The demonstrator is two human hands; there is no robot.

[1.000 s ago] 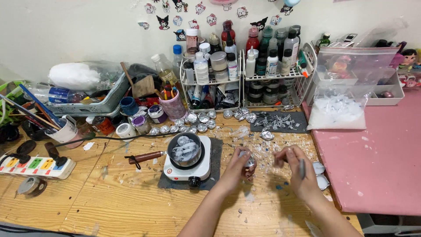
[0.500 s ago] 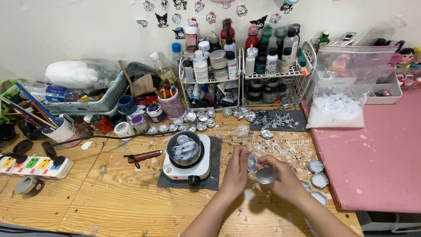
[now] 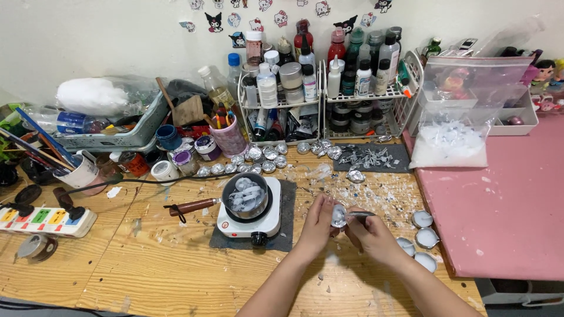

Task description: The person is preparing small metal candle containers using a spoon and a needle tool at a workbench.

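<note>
**Reader:** What are your hands doing right now?

**Me:** Both meet over the wooden table (image 3: 147, 264). My left hand (image 3: 318, 226) pinches a small round silver cup (image 3: 338, 215) between thumb and fingers. My right hand (image 3: 370, 232) is closed around a thin metal tool (image 3: 359, 215), its tip lying against the cup's rim.

**Reader:** Has anything changed in the last second?

**Me:** Yes. A second ago my hands were apart, each holding its own piece. Half a second ago they came together. Now the tool touches the cup, so I judge I have gone from picking up to working on the cup itself.

**Reader:** What sits around your grip?

**Me:** Just left of my left hand is a small white hot plate (image 3: 249, 220) on a dark mat, carrying a pan (image 3: 249, 196) of pale lumps, its wooden handle pointing further left. Just right of my right hand, four similar cups (image 3: 422, 219) rest by the edge of a pink mat (image 3: 505, 205). Beyond my fingertips lie white flakes, a row of silver cups, and wire racks of bottles (image 3: 329, 88) against the wall.
</note>
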